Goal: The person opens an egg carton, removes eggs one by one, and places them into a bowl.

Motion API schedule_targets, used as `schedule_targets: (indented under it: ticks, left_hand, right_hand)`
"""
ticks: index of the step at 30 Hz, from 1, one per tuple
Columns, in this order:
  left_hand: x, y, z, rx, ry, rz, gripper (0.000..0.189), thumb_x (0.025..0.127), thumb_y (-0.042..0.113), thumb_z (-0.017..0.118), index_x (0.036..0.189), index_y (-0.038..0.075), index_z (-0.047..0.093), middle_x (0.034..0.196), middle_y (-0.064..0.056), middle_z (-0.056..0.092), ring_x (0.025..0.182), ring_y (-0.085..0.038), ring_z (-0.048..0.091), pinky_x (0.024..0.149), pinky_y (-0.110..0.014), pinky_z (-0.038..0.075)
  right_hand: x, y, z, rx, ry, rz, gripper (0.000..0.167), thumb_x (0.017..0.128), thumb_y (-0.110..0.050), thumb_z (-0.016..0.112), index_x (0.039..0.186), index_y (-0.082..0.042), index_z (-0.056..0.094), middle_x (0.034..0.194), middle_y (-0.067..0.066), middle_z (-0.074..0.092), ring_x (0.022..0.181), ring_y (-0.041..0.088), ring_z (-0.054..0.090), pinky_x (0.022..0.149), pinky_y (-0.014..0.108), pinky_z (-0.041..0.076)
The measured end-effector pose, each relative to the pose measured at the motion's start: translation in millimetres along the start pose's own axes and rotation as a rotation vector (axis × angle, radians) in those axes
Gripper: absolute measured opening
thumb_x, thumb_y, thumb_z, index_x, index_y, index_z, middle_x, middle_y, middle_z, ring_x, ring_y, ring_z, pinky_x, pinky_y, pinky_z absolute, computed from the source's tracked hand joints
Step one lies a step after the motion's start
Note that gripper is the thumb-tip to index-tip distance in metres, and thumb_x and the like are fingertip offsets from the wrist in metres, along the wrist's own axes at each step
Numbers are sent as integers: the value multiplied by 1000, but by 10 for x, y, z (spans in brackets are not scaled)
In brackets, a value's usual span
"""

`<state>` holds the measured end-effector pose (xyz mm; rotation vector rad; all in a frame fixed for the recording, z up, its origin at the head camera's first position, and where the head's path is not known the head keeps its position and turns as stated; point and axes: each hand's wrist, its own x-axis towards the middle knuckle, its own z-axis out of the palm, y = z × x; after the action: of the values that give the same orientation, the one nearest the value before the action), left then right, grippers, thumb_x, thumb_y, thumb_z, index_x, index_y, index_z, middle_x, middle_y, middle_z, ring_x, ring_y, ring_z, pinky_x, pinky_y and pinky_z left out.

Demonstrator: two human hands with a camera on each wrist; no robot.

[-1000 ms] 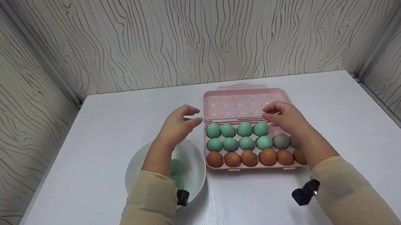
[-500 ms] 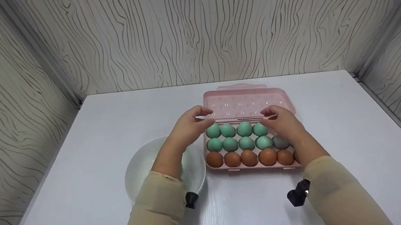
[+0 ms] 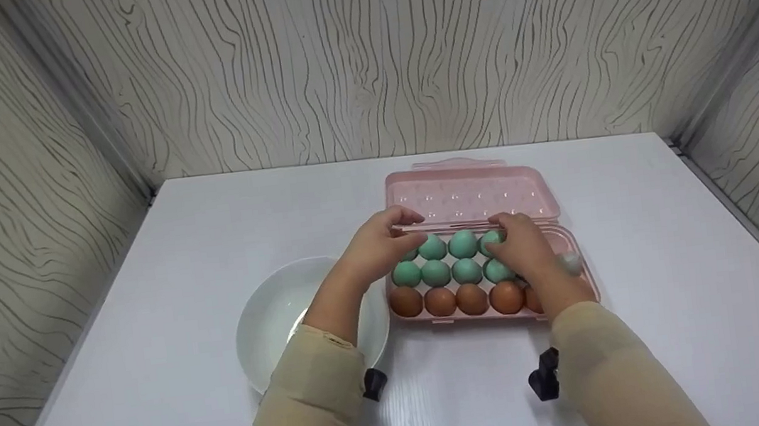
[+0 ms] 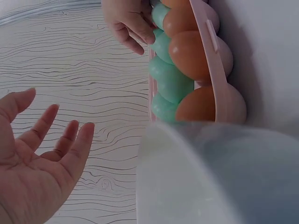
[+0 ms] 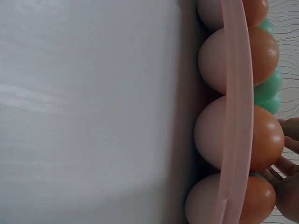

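A pink egg carton [image 3: 594, 286] lies with its lid [image 3: 470, 195] folded back. Green eggs [image 3: 463, 244] fill much of its two farther rows, and brown eggs [image 3: 471, 298] line the near row. My left hand [image 3: 380, 247] hovers above the back left corner, thumb and fingers apart, holding nothing; in the left wrist view this hand [image 4: 44, 163] is palm up to the camera. My right hand [image 3: 522, 243] is lowered over the back row, thumb at the front of the fourth green egg [image 3: 487, 237], fingertips beyond it.
A white bowl [image 3: 267, 326] stands left of the carton, partly hidden under my left forearm. A pale greyish egg [image 3: 571, 262] shows at the right of the middle row. A wood-patterned panel [image 3: 355, 58] rises behind the white table [image 3: 669, 244].
My left hand has moved right, from beside the carton to over its back left corner. My right hand has shifted left and lower onto the fourth back-row egg.
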<state>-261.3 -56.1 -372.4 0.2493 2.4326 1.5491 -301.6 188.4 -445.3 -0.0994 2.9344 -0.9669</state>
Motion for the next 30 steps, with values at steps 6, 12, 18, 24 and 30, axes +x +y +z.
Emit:
schedule_targets:
  ticks: [6,12,18,24,30]
  left_hand:
    - [0,5,47,-10,-12,17,23,87,28,62,109,23,57,113,5,56,106,-15,55,88,-33,47]
    - [11,13,83,7,-19,26,23,87,27,62,109,24,57,115,5,57,110,-17,53,91,-36,45]
    - [16,7,97,42,-23,67,24,86,27,62,110,22,58,118,4,56,111,-18,53,92,-37,44]
    - [24,1,119,50,-30,50,24,86,27,61,109,23,57,122,2,55,113,-19,51,94,-40,42]
    - [41,-6,140,37,-40,37,22,87,27,61,108,24,58,122,2,55,114,-19,50,95,-42,40]
  right_hand:
    - [1,-62,62,-81,-38,34,45,86,-17,58,128,-2,47,126,22,43,114,36,42,100,51,30]
    - [-10,-105,133,-179,13,-29,38,86,-12,56,122,-1,52,118,23,46,109,38,46,95,52,35]
    - [-12,-106,161,-173,76,-25,33,87,-9,51,119,-2,54,115,22,48,108,39,46,94,51,36]
    - [-8,-67,170,-145,86,1,41,84,-9,54,124,2,50,118,24,50,113,37,44,100,50,31]
    - [-4,-73,177,-148,88,-26,35,88,-10,51,122,0,52,113,21,51,108,36,47,96,49,35]
